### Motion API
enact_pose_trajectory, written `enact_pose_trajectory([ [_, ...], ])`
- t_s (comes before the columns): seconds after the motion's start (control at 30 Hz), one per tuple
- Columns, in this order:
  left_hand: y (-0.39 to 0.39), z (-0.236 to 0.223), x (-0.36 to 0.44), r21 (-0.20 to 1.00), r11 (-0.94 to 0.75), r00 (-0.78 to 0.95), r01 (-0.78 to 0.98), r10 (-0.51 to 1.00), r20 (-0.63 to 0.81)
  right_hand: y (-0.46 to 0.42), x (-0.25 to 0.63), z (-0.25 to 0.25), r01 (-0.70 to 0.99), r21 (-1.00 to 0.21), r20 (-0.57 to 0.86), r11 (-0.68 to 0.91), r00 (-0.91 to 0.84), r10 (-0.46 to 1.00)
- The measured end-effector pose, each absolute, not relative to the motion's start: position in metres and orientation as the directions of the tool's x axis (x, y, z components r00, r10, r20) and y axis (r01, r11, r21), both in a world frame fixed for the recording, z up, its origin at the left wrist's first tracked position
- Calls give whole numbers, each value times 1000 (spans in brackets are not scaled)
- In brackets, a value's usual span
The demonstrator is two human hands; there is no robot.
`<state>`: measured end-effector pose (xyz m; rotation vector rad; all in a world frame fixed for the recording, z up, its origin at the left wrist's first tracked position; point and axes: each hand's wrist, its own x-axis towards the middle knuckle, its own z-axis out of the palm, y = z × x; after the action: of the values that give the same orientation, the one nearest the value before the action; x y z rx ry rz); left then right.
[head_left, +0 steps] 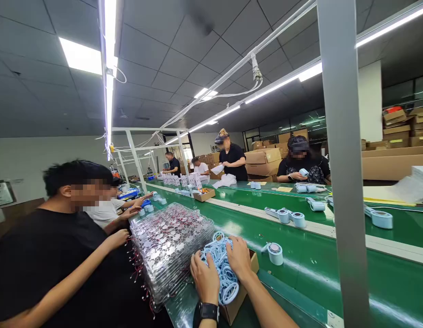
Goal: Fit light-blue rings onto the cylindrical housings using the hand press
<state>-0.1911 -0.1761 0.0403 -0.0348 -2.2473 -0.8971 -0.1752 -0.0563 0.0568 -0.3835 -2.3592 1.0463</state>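
A cardboard box (255,261) heaped with light blue plastic rings (228,291) stands in front of me at the edge of the bench. My left hand (207,277), with a black watch on the wrist, lies on the near left side of the heap with its fingers spread. From the right, my right hand (239,258) rests over the heap, its fingers stretched out and touching the rings. No single ring shows lifted in either hand. Some fingertips are partly hidden among the rings.
Left of the box is a stack of clear trays (173,237) with metallic parts and red wires. A co-worker (54,246) sits beside it. Light blue handheld fans (275,254) stand on the green conveyor (307,269). A grey post (344,159) rises at right. Other people work across.
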Motion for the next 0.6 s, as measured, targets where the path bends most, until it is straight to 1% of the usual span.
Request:
enact_pose_trajectory([
  [0.17, -176, 31, -186, 511, 780, -756, 361, -76, 650, -57, -177, 60, 48, -722, 351, 690, -835, 424],
  [0.3, -179, 30, -176, 515, 772, -761, 373, -63, 645, -54, -174, 64, 13, -708, 379, 706, -836, 395],
  [0.37, -177, 30, -164, 494, 780, -774, 384, -20, 633, -48, -174, 68, -17, -699, 405, 715, -833, 376],
  [0.43, -173, 29, -148, 408, 829, -807, 383, 85, 585, -36, -178, 73, -21, -693, 419, 721, -825, 378],
  [0.5, -170, 31, -135, 285, 884, -843, 369, 189, 504, -17, -185, 75, 36, -694, 389, 719, -822, 416],
  [0.53, -168, 33, -130, 235, 904, -857, 358, 218, 468, -6, -189, 74, 86, -695, 353, 714, -824, 443],
  [0.6, -166, 39, -126, 194, 924, -873, 329, 219, 436, 17, -194, 68, 211, -683, 244, 699, -836, 491],
])
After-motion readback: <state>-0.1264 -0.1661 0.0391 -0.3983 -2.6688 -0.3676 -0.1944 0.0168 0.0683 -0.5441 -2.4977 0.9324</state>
